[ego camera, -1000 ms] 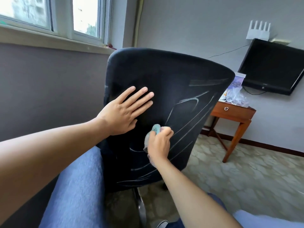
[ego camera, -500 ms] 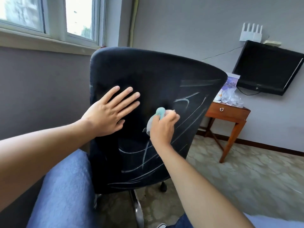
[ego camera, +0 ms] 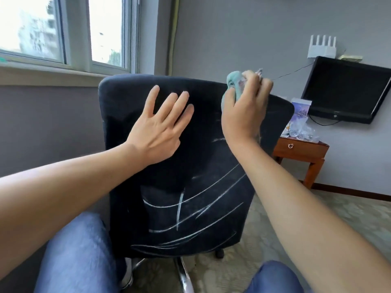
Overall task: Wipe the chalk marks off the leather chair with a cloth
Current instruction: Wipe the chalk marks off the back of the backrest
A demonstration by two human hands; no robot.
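Teal cloth (ego camera: pixel 232 85) is bunched in the right hand (ego camera: pixel 243 113), fingers curled round it at the chair back's (ego camera: pixel 211 157) top edge, one o'clock, while the left hand (ego camera: pixel 157 125) lies flat with fingers spread at eleven. White chalk marks (ego camera: pixel 179 206) remain from centre to six o'clock; on wheels, the chair could swivel away under a hard stroke. A wooden side table (ego camera: pixel 300 149) and wall television (ego camera: pixel 344 89) sit at two o'clock, a window (ego camera: pixel 63 30) at ten.
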